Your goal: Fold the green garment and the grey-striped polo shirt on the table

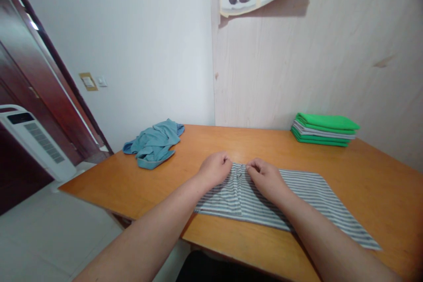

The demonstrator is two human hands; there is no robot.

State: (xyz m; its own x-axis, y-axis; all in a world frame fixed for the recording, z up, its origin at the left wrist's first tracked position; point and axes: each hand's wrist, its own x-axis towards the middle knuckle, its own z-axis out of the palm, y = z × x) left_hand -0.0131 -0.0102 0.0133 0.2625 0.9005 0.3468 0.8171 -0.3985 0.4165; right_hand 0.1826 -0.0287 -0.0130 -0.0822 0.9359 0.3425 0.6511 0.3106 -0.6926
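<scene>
A grey-and-white striped cloth [310, 194] lies flat on the wooden table in front of me, its left part folded over in a layer with small creases. My left hand [215, 168] is closed at the far edge of this left part, fingers curled onto the fabric. A short way to the right, my right hand [266, 177] pinches the same far edge between thumb and fingers. Between the two hands the fabric is gathered slightly. My forearms cover parts of the cloth, and its exact kind of garment cannot be made out.
A crumpled teal garment [157, 143] rests at the table's back left. At the back right sits a stack of folded green and grey cloths [325, 130]. The wooden table [231, 143] meets the wall behind. A white appliance [39, 141] stands on the floor at left.
</scene>
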